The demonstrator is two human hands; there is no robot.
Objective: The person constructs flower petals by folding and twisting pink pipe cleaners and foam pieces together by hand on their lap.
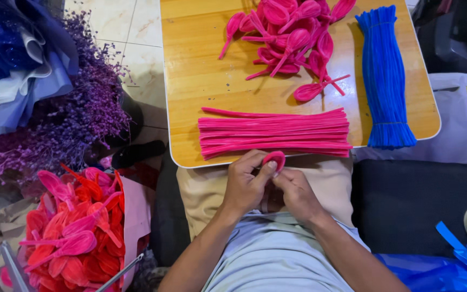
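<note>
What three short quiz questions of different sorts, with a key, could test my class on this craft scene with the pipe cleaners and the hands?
1. True or false: the blue pipe cleaners lie left of the pink pipe cleaners on the wooden board.
2. Which holds the small pink loop? A) the left hand alone B) both hands, left and right hand C) neither
3. Fill in: the finished pink petal shapes lie at the board's ____ end, away from the person.

Key: 1 false; 2 B; 3 far.
</note>
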